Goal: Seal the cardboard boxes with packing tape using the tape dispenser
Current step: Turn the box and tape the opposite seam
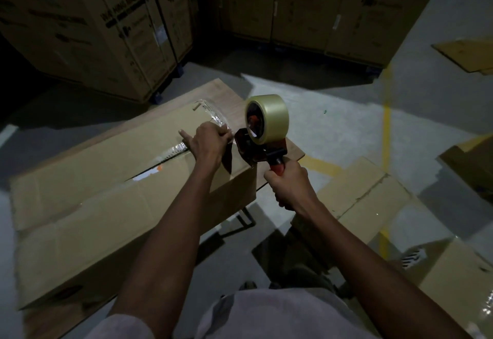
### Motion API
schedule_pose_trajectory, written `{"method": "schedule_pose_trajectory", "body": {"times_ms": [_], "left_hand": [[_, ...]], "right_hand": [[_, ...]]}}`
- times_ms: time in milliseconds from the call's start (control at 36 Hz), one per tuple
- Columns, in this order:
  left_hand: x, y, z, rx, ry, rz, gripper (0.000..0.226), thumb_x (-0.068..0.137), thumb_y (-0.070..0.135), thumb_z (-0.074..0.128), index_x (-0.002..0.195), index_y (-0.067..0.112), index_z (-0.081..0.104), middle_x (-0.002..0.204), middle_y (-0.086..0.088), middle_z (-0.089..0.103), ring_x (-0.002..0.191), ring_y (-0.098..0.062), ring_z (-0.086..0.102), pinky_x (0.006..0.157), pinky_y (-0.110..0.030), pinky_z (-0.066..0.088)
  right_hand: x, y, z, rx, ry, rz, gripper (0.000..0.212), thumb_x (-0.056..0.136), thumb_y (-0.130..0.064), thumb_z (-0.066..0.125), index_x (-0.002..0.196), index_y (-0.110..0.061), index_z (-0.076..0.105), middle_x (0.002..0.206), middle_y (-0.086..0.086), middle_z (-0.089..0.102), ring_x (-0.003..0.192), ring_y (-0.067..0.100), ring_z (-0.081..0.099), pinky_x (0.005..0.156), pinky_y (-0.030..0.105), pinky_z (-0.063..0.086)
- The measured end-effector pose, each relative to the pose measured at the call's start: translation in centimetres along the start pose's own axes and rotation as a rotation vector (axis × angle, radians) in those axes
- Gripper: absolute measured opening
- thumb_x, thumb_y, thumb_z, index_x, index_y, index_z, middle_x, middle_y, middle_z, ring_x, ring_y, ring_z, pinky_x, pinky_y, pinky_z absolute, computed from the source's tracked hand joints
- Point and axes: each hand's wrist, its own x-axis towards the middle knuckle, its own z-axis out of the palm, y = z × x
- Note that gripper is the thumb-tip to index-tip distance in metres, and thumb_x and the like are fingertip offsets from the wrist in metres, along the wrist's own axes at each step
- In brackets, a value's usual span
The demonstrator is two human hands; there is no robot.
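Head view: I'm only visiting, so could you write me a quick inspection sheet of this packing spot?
Surface: grey floor with yellow lines.
Job's things: box lying flat, centre seam partly taped, gap open nearer the person; tape dispenser at the box's right end.
Clutter: flat cardboard on the floor at right.
Hands: left hand presses the tape on the seam; right hand grips the dispenser handle.
Cables: nothing seen.
Surroundings: tall printed cartons stacked behind; dim light.
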Motion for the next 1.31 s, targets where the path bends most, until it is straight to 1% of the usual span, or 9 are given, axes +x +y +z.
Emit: {"method": "schedule_pose_trajectory", "body": {"times_ms": [111,278,389,528,722,833,972,1083,1306], "left_hand": [[-0.2,-0.3,-0.1,0.006,0.022,0.003,0.021,0.094,0.041,0.068,0.088,0.026,0.081,0.09,-0.002,0.076,0.099,-0.024,0.069,0.12,-0.064,-0.002],[-0.1,-0.3,-0.1,0.023,-0.012,-0.043,0.024,0.096,0.044,0.063,0.091,0.028,0.08,0.093,-0.002,0.076,0.103,-0.024,0.069,0.121,-0.062,-0.005],[-0.3,-0.3,0.1,-0.034,-0.015,-0.06,0.021,0.098,0.043,0.06,0.082,0.035,0.071,0.091,0.005,0.075,0.105,-0.017,0.067,0.12,-0.062,-0.011],[0.0,-0.3,0.0,-0.015,-0.027,-0.046,0.027,0.093,0.052,0.064,0.094,0.03,0.08,0.099,0.004,0.077,0.107,-0.017,0.067,0.12,-0.062,-0.008],[-0.2,-0.1,-0.1,0.102,-0.01,-0.016,0.032,0.092,0.054,0.064,0.102,0.029,0.08,0.1,-0.003,0.076,0.109,-0.024,0.067,0.119,-0.068,-0.003],[-0.6,0.1,-0.3,0.044,-0.034,0.035,0.026,0.094,0.045,0.066,0.102,0.025,0.08,0.109,-0.004,0.076,0.12,-0.025,0.062,0.119,-0.068,-0.006],[-1.8,0.6,-0.2,0.064,-0.067,0.094,0.024,0.097,0.04,0.065,0.11,0.025,0.079,0.126,-0.007,0.07,0.144,-0.023,0.04,0.117,-0.066,-0.009],[-3.0,1.0,0.0,-0.011,-0.049,0.055,0.021,0.095,0.035,0.068,0.108,0.023,0.08,0.128,-0.008,0.069,0.136,-0.025,0.051,0.119,-0.062,-0.01],[-2.7,0.8,0.6,-0.001,-0.036,-0.024,0.021,0.095,0.042,0.066,0.099,0.028,0.081,0.106,-0.001,0.077,0.119,-0.023,0.064,0.118,-0.066,-0.007]], "right_hand": [[0.0,-0.6,-0.2,-0.029,-0.002,0.0,0.01,0.09,-0.028,0.061,0.083,-0.023,0.054,0.066,0.009,0.063,0.04,0.018,0.056,0.039,0.025,0.045],[-0.1,-1.1,-0.9,-0.081,-0.043,-0.011,0.007,0.09,-0.028,0.059,0.089,-0.026,0.052,0.073,0.01,0.065,0.046,0.02,0.058,0.039,0.025,0.046],[-0.4,-1.4,-1.4,-0.123,-0.067,-0.04,0.008,0.09,-0.027,0.058,0.087,-0.024,0.052,0.071,0.01,0.063,0.047,0.021,0.058,0.039,0.023,0.043],[-1.4,-0.5,-2.2,-0.139,-0.079,-0.057,0.01,0.091,-0.026,0.059,0.087,-0.026,0.05,0.072,0.009,0.062,0.045,0.019,0.057,0.039,0.022,0.043],[-1.8,0.6,-2.4,-0.06,-0.089,-0.02,0.011,0.093,-0.027,0.06,0.102,-0.021,0.056,0.084,0.016,0.064,0.052,0.024,0.061,0.044,0.032,0.055],[-1.7,0.9,-2.3,-0.019,-0.088,0.013,0.016,0.094,-0.027,0.059,0.106,-0.017,0.056,0.082,0.016,0.062,0.05,0.025,0.058,0.044,0.028,0.05],[-2.0,1.5,-1.9,0.053,-0.064,0.054,0.019,0.093,-0.025,0.059,0.11,-0.017,0.058,0.075,0.013,0.06,0.049,0.025,0.056,0.046,0.031,0.05],[-1.7,1.7,-1.9,0.077,-0.063,0.051,0.013,0.093,-0.024,0.06,0.103,-0.017,0.058,0.074,0.013,0.06,0.048,0.023,0.056,0.045,0.031,0.05],[-1.4,1.9,-1.8,0.116,-0.069,0.069,0.012,0.09,-0.026,0.06,0.101,-0.023,0.059,0.072,0.013,0.061,0.048,0.022,0.056,0.045,0.031,0.051]]}}
